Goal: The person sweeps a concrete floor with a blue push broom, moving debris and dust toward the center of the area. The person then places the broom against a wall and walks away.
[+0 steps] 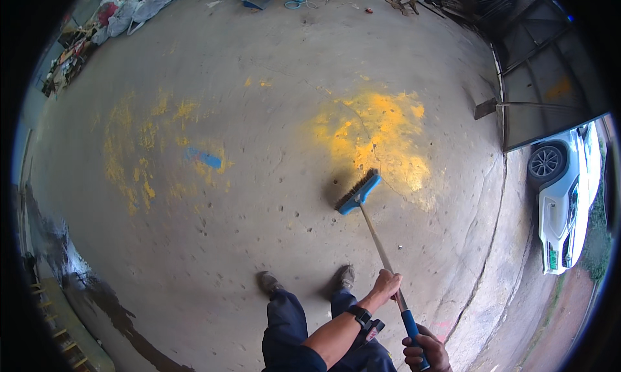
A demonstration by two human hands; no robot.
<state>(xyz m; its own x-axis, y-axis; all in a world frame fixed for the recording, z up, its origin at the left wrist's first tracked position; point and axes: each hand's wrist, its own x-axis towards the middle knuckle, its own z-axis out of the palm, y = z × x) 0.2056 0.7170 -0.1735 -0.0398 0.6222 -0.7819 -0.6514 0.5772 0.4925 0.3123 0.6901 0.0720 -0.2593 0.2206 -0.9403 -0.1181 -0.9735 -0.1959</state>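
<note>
My left hand point(385, 284), with a dark watch at its wrist, is closed around the metal pole point(376, 236) of a blue floor scrubbing brush. Lower down, my right hand point(427, 350) grips the blue sleeve point(410, 323) at the handle's end. The brush head point(360, 197) is tilted, its dark bristles facing up and left. It lies at the lower edge of a yellow stain point(383, 129) on the concrete floor point(262, 246). From this angle I cannot tell whether the bristles touch the floor.
Fainter yellow marks point(145, 178) and a blue patch point(206, 157) mark the floor at left. Filled sacks point(140, 8) lie far left; a dustpan point(257, 0) lies at the back. At right are a metal gate point(543, 76) and a white car point(567, 202). A dark wet streak point(111, 304) runs lower left.
</note>
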